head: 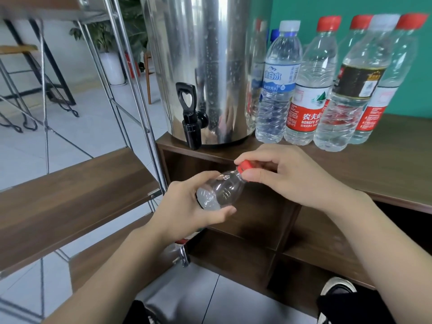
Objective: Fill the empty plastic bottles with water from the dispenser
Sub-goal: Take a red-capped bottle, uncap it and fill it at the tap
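A clear plastic bottle lies tilted between my hands, its neck pointing up and to the right. My left hand grips its body from below. My right hand pinches its red cap between thumb and fingers. The bottle looks empty. Above them stands the steel water dispenser on the wooden cabinet top, with its black tap hanging over the front edge.
Several capped bottles holding water stand in a row to the right of the dispenser. A wooden shelf on a metal frame is at the left. Open cabinet compartments lie below my hands. Shoes show at the bottom.
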The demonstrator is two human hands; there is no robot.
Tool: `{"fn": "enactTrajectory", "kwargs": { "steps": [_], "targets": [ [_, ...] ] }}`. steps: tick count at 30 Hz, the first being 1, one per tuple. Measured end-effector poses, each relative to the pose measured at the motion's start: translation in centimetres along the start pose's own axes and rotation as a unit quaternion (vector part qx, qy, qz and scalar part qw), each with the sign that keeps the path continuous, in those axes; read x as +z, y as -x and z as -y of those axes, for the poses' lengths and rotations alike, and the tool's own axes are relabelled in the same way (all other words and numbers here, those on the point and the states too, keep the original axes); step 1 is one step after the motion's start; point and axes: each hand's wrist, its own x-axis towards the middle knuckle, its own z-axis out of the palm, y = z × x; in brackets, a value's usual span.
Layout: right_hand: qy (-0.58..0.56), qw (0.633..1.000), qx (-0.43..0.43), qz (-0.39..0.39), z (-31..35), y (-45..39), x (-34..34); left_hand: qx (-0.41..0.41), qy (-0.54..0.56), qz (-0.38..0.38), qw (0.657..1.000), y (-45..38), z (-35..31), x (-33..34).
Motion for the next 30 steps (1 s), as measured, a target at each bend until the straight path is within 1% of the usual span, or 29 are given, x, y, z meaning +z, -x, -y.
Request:
{"fn": "enactTrajectory", "kwargs": {
  "steps": [3, 7, 9, 11, 15, 17, 19, 21, 27, 30],
  "targets": [
    [-0.066, 0.997, -0.011, 0.024, 0.1, 0.4, -0.6, -0.021, 0.049, 0.033, 0.998, -0.1, -0.3, -0.2],
    [-0.089, 0.996, -0.021, 0.017, 0.3, 0.6, -0.9, -0.046, 0.085, 0.073, 0.993, -0.5, -0.3, -0.1],
    [-0.124, 0.992, -0.016, -0.007, 0.4, 0.7, -0.7, -0.059, 0.093, 0.073, 0.991, -0.5, -0.2, 0.2],
    [-0.167, 0.985, -0.002, -0.038, 0.4, 0.8, -0.5, -0.074, 0.105, 0.055, 0.99, -0.5, -0.3, 0.8],
    [-0.18, 0.979, 0.025, -0.094, 0.3, 0.7, 0.0, -0.113, 0.122, 0.034, 0.985, -0.3, 0.0, 1.5],
    [-0.145, 0.98, 0.045, -0.131, 0.0, 0.4, 0.4, -0.132, 0.1, 0.027, 0.986, -0.2, 0.0, 1.6],
    [-0.043, 0.983, 0.079, -0.161, -0.5, 0.1, 0.8, -0.157, 0.076, 0.015, 0.985, -0.2, 0.0, 1.9],
    [0.036, 0.979, 0.118, -0.16, -0.9, -0.2, 0.9, -0.178, 0.067, -0.003, 0.982, -0.3, 0.2, 2.1],
    [0.099, 0.972, 0.164, -0.138, -1.3, -1.1, 0.8, -0.186, 0.05, -0.07, 0.979, -0.6, 0.3, 1.2],
    [0.131, 0.97, 0.141, -0.152, -0.5, -1.3, 0.8, -0.185, 0.062, -0.089, 0.977, -0.6, 0.2, 1.0]
  ]
}}
